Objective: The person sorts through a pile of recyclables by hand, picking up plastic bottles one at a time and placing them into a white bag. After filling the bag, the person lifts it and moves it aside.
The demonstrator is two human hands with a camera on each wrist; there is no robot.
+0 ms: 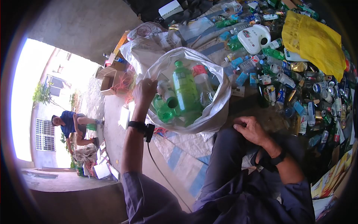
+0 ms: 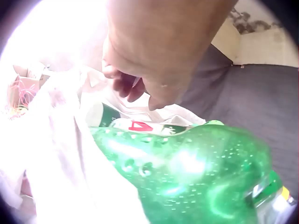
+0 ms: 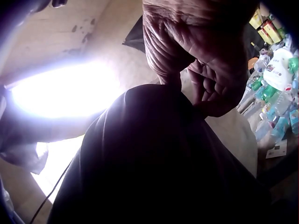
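A white woven sack (image 1: 220, 100) stands open in front of my knees, filled with plastic bottles. A tall green bottle (image 1: 184, 87) and a clear bottle with a red label (image 1: 203, 80) lie on top. My left hand (image 1: 144, 91) grips the sack's near-left rim, fingers curled over the fabric. In the left wrist view the curled fingers (image 2: 124, 84) hold the white sack cloth (image 2: 56, 154) just above a large green bottle (image 2: 187, 172). My right hand (image 1: 251, 128) rests on my right knee and holds nothing. The right wrist view shows that hand (image 3: 205, 60) lying on the dark trouser knee (image 3: 149, 158).
Loose bottles and cans (image 1: 298, 86) lie heaped at the right, with a white jug (image 1: 254, 38) and a yellow bag (image 1: 315, 41) behind. Another stuffed white sack (image 1: 149, 44) and a cardboard box (image 1: 112, 80) sit beyond. Another person (image 1: 72, 125) crouches at far left.
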